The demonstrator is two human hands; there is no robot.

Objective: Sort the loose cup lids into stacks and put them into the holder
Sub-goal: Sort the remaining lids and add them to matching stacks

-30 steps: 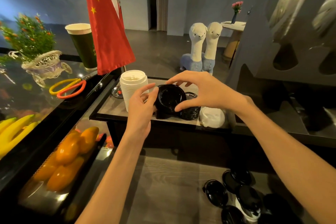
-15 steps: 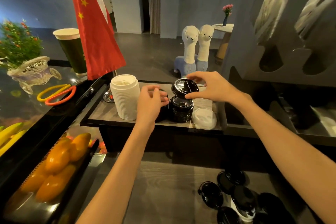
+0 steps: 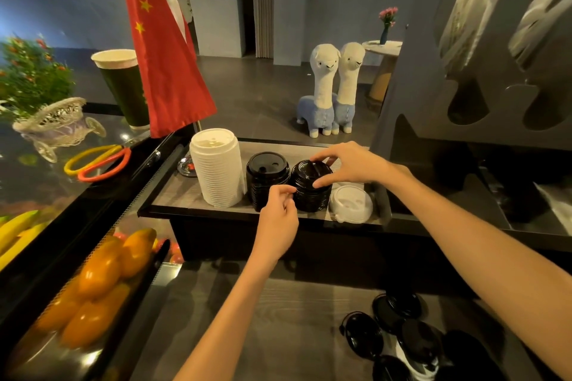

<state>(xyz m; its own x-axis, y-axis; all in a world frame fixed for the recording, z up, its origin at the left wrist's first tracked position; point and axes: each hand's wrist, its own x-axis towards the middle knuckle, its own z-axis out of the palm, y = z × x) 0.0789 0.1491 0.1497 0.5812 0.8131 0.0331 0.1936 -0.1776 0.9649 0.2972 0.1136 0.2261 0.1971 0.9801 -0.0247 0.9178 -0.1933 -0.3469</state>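
On the raised holder shelf [image 3: 173, 198] stand a tall white lid stack [image 3: 216, 168], a black lid stack [image 3: 266, 179] and a second black lid stack [image 3: 310, 191]. A short white lid pile [image 3: 351, 204] lies at the right end. My right hand [image 3: 349, 164] grips the top black lid of the right black stack with thumb and fingers curled round its rim. My left hand [image 3: 278, 213] pinches the left side of that same stack. Several loose black lids [image 3: 399, 334] lie on the lower counter at the bottom right, with a white lid partly hidden under them.
A red flag [image 3: 164, 49] hangs behind the shelf's left end. Scissors [image 3: 99, 159], a green cup [image 3: 123, 86] and a plant basket [image 3: 52, 120] sit on the glass counter to the left. A dark grey dispenser rack [image 3: 483, 71] rises at the right. Orange fruit [image 3: 102, 281] lies below left.
My right hand has brought the black lid down from above onto the right black stack. My left hand has moved from the left black stack to the right one.
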